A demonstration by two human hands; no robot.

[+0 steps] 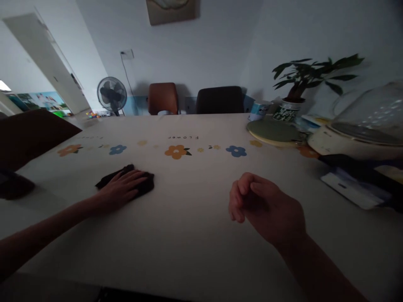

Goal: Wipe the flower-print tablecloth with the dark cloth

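Observation:
My left hand (122, 188) lies palm down with its fingers stretched out flat over a crumpled black cloth (146, 184). The cloth rests on the white tablecloth (189, 243) and sticks out past the fingers on both sides. Above the right part of the table is my right hand (267, 205), turned on its side. Its fingers are loosely curled, with a hollow between them and the thumb, and I see nothing in it. Orange and blue flowers and the word "Flower" are printed on the tablecloth beyond both hands.
At the right stand a potted plant (289, 107), a can (258, 110), a round green mat (273, 132) and a clear-lidded appliance (355, 138). A white flat item (349, 191) lies nearer. A dark object (14, 184) sits at the left edge. Chairs (163, 98) and a fan (112, 93) are behind.

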